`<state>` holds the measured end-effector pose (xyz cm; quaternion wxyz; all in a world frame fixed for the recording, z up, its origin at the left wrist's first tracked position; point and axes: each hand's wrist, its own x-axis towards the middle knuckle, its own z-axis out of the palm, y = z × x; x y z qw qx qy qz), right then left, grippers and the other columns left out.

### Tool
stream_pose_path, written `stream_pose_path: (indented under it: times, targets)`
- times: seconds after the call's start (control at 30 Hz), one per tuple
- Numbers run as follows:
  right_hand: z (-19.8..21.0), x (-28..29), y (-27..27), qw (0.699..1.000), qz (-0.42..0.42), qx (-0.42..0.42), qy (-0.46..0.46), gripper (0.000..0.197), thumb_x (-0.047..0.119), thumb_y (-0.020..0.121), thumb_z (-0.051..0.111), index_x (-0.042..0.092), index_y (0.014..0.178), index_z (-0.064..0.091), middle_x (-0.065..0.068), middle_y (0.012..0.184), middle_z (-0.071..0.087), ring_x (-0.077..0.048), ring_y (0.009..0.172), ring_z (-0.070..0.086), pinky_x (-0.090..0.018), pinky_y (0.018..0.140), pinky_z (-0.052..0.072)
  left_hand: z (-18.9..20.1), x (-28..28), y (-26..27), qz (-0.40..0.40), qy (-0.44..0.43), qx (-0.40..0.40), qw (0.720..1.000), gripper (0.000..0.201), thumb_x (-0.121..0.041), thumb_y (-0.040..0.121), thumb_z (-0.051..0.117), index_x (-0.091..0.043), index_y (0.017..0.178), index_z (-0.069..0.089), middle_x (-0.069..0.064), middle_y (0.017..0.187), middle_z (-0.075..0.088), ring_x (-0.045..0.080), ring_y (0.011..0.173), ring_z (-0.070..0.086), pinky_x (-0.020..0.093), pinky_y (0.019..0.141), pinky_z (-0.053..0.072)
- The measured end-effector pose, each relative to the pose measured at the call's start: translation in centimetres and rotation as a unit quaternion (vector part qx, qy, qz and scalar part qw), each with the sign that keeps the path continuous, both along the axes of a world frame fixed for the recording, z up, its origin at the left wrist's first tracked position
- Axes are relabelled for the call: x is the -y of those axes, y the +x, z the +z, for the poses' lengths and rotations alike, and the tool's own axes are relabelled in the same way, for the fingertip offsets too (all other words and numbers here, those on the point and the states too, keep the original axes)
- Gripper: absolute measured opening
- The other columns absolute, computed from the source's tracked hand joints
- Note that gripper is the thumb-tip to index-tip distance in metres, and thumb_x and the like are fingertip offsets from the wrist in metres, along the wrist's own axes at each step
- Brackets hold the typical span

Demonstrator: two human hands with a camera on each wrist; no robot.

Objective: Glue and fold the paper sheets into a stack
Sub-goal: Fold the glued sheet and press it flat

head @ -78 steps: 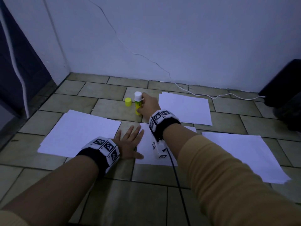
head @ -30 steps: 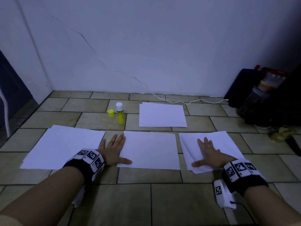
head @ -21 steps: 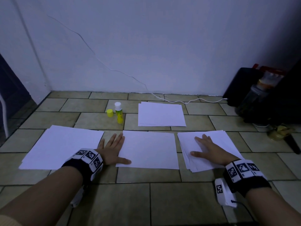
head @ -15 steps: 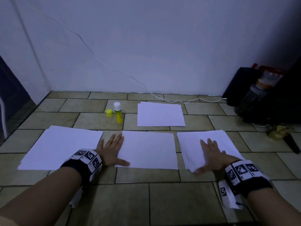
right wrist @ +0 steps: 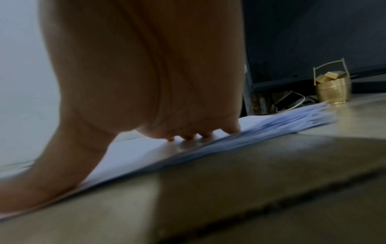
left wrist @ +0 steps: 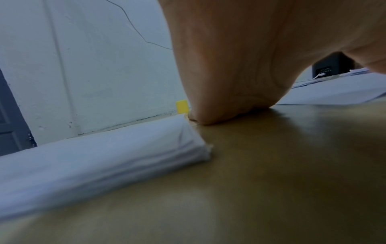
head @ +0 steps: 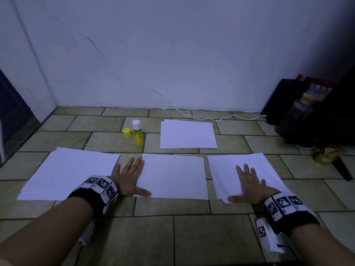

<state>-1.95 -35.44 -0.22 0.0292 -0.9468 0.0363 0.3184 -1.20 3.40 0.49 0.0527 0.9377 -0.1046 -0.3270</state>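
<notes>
Judging from how things lie, I am near the start of a round and not near the end. My left hand [head: 129,177] lies flat with straight, spread fingers on the tiled floor [head: 192,233], in the gap between the left pile [head: 69,173] and the middle sheet [head: 172,176]; the thumb rests on that sheet's near left corner and pins it, gripping nothing. My right hand [head: 249,186] is also flat and open, palm down on the right pile [head: 240,169], whose edges are fanned out of line in the right wrist view; its fingertips [right wrist: 189,137] press the top sheet, and nothing is pinched or lifted.

The glue stick [head: 138,133] stands upright on the far floor with its white tip bare, and its yellow cap [head: 127,132] sits just beside it on the left, so I take it to be ready for use. To its right, further off, lies the far pile [head: 188,134], neat and smaller in outline; it may be the finished stack, but I cannot tell if those sheets are folded or glued.

I see no glue mark or crease on the middle sheet. Two full piles of flat paper remain, so most of the work seems still ahead: take a sheet, glue it, fold it, stack it.
</notes>
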Motion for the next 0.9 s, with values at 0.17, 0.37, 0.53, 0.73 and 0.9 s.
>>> stream_pose_path:
  times: [0.17,0.37,0.53,0.73,0.9]
  targets:
    - [0.1,0.2,-0.2,1.0,0.006,-0.002,0.01,0.119,0.061,0.079,0.063,0.019,0.147,-0.026,-0.008,0.153,-0.034,-0.03,0.143,-0.025,-0.055,0.115,0.001,0.4,0.2,-0.1,-0.001,-0.002,-0.002,1.0,0.171,-0.104,0.004,-0.001,-0.014,0.147,-0.028,-0.001,0.152,-0.037,0.018,0.142,-0.03,0.051,0.115,-0.014]
    - [1.6,0.8,-0.2,0.997,-0.006,-0.006,0.073,0.088,0.055,0.094,0.041,0.022,0.15,-0.017,-0.006,0.156,-0.028,-0.026,0.145,-0.021,-0.053,0.116,0.001,0.5,0.3,-0.1,-0.003,-0.004,0.0,1.0,0.171,-0.104,0.004,-0.001,-0.014,0.147,-0.028,-0.001,0.152,-0.037,0.018,0.142,-0.031,0.051,0.114,-0.015]
    - [1.8,0.9,-0.5,0.996,-0.007,0.002,0.085,0.079,0.054,0.096,0.037,0.026,0.151,-0.012,-0.005,0.157,-0.023,-0.026,0.146,-0.018,-0.053,0.116,0.0,0.5,0.4,-0.1,-0.006,0.006,-0.002,1.0,0.168,-0.106,0.011,0.008,-0.014,0.147,-0.028,-0.001,0.151,-0.038,0.018,0.142,-0.031,0.051,0.115,-0.015]
    - [2.4,0.1,-0.4,0.998,-0.016,0.004,0.059,0.07,0.047,0.101,0.032,0.025,0.152,-0.009,-0.007,0.158,-0.019,-0.029,0.146,-0.015,-0.053,0.116,0.003,0.5,0.4,-0.1,-0.005,0.012,-0.002,1.0,0.164,-0.105,0.016,0.013,-0.014,0.147,-0.028,-0.003,0.149,-0.039,0.018,0.142,-0.03,0.051,0.115,-0.014]
    - [2.3,0.0,-0.2,0.997,-0.026,0.0,0.068,0.06,0.043,0.103,0.022,0.026,0.152,-0.009,-0.006,0.158,-0.019,-0.028,0.146,-0.016,-0.054,0.116,0.002,0.1,0.2,0.1,-0.001,0.009,0.002,1.0,0.168,-0.106,0.01,0.005,-0.014,0.147,-0.027,-0.002,0.152,-0.037,0.018,0.142,-0.03,0.05,0.114,-0.015]
